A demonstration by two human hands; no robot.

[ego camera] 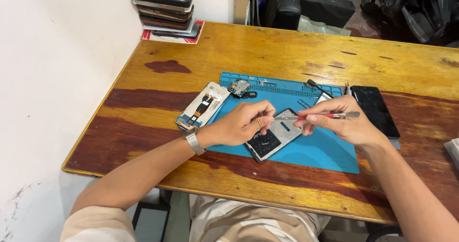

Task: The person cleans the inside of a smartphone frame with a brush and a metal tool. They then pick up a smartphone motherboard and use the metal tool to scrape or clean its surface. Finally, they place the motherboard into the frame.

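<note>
Item in hand: screwdriver, slim metal shaft with red grip section, lying level above the blue work mat, near the middle of the wooden table. Right hand has fingers closed around the handle end; left hand pinches the tip end between thumb and fingers. Both grips are clamped on the tool.

Directly beneath: opened phone frame, grey with a dark inner section, lying tilted on the mat toward its front edge, partly covered by both hands.

On the left wrist: metal-band watch.

At the mat's left edge, half off it: detached phone panel, pale back up, with an orange-and-black ribbon cable showing. Just beside it, at the mat's far left corner: small circuit board with dark parts.

At the mat's far right corner: black-tipped tool, lying slantwise. Just off the mat's right edge: dark phone, screen up, flat on the wood.

Far left corner of the table, against the wall: stack of phones resting on a red-edged card.

Right edge of table: pale object, mostly out of view, kind not determinable.
</note>
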